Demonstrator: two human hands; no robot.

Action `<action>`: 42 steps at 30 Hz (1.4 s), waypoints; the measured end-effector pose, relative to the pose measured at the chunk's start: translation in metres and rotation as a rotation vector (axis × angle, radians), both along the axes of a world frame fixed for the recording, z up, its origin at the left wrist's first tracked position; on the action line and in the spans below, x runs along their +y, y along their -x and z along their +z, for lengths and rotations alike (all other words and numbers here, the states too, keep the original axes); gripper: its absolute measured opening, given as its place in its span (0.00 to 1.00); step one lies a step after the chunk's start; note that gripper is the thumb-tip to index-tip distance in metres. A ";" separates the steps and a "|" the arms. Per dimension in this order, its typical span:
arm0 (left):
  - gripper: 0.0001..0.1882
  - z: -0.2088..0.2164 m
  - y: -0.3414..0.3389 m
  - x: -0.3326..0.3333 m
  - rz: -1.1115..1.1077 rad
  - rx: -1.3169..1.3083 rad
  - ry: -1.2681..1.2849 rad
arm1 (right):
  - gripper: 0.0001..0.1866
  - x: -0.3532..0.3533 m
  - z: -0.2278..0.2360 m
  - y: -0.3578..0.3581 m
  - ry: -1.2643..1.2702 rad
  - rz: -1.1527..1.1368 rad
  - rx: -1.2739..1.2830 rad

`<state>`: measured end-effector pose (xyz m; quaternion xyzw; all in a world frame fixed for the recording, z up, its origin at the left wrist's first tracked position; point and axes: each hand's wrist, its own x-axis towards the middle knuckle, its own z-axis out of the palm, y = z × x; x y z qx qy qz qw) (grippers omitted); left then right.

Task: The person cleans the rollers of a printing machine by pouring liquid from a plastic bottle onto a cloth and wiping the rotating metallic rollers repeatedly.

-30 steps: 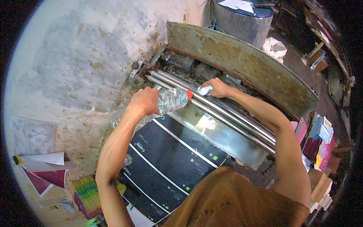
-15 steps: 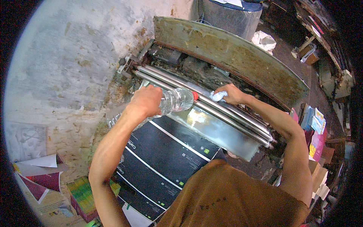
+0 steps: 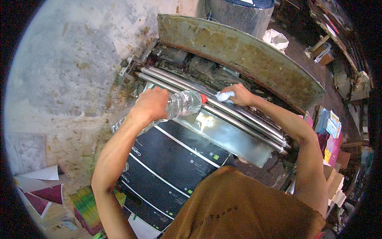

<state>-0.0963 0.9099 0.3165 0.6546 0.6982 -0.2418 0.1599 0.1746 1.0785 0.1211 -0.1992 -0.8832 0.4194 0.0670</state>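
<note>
At the lower left of the frame, loose printed sheets (image 3: 38, 187) and a stack of coloured paper (image 3: 85, 207) lie on the floor beside a stained wall (image 3: 59, 71).

Left of centre, the left hand (image 3: 153, 104) wraps its fingers closed around the body of a clear plastic bottle (image 3: 181, 104). The bottle lies near horizontal — long axis running left to right across the frame, red cap (image 3: 203, 98) pointing right toward the other hand. It appears thin-walled and light, likely to dent under a hard squeeze and to turn slippery if wet; the mid-body hold shown suits it.

Below the bottle, a dark printed sheet (image 3: 159, 167) rests on the machine bed, with a shiny metal plate (image 3: 227, 137) to its right.

At centre, the steel rollers (image 3: 238, 115) run diagonally from upper left to lower right — rigid, smooth, fixed in the machine.

Right of centre, the right hand (image 3: 240, 95) pinches a small white cloth (image 3: 224, 96), fingers closed on it, pressing it against the rollers. The cloth is soft and crumpled, and sits just beside the bottle cap.

Above, a worn curved cover (image 3: 238, 47) stands open. At the far right, coloured paper stacks (image 3: 330, 131) sit on the floor.
</note>
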 end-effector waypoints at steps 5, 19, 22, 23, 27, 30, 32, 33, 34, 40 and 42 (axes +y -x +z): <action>0.28 0.004 0.021 -0.005 0.046 0.057 -0.014 | 0.22 0.010 -0.009 0.060 -0.015 0.013 0.064; 0.28 0.012 0.067 -0.010 0.140 0.087 -0.052 | 0.21 0.037 -0.023 0.190 -0.066 0.088 0.138; 0.26 0.024 0.053 -0.003 0.170 0.058 0.021 | 0.21 0.035 -0.025 0.172 -0.070 0.129 0.172; 0.26 0.024 0.050 -0.004 0.166 0.046 0.027 | 0.22 0.034 -0.024 0.162 -0.072 0.142 0.191; 0.25 0.033 0.027 -0.002 0.126 0.005 0.013 | 0.22 0.028 -0.017 0.105 -0.008 0.147 0.128; 0.25 0.030 0.006 0.002 0.081 -0.025 -0.039 | 0.22 0.018 -0.010 0.053 -0.002 0.107 0.083; 0.26 0.021 -0.004 0.004 0.021 -0.028 -0.065 | 0.22 0.010 -0.010 0.021 0.037 0.060 0.007; 0.26 0.017 -0.009 0.005 -0.008 -0.028 -0.078 | 0.22 0.007 -0.010 0.004 -0.011 0.085 0.038; 0.26 0.023 -0.022 0.014 0.023 -0.021 0.041 | 0.23 0.006 -0.010 -0.013 -0.046 0.076 0.011; 0.25 0.009 -0.055 0.018 -0.124 -0.082 -0.068 | 0.23 -0.013 0.007 -0.110 0.051 -0.002 -0.178; 0.24 0.005 -0.057 0.016 -0.144 -0.089 -0.068 | 0.24 -0.016 0.008 -0.132 0.051 -0.017 -0.184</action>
